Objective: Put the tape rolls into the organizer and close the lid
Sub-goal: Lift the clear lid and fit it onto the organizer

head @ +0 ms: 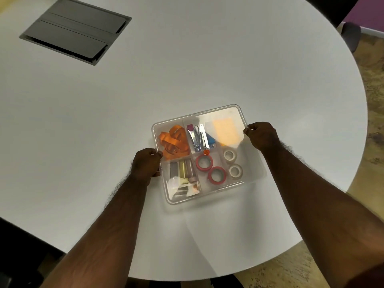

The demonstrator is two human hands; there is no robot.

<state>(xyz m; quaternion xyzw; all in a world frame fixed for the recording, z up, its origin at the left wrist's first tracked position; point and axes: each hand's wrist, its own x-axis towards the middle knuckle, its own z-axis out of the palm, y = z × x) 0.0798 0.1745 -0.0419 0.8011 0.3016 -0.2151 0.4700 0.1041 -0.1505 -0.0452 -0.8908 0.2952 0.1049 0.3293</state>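
The hands, left hand (pixel 146 165) and right hand (pixel 260 135), grip opposite edges of the clear lid (pixel 232 110) over the organizer (pixel 216 189) on the tabletop (pixel 187 69), 4 tape rolls (pixel 217 175) inside; I'd square its corners, then press evenly.

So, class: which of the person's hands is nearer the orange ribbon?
Left. The left hand grips the organizer edge right beside the orange ribbon; the right hand holds the opposite edge, across the box.
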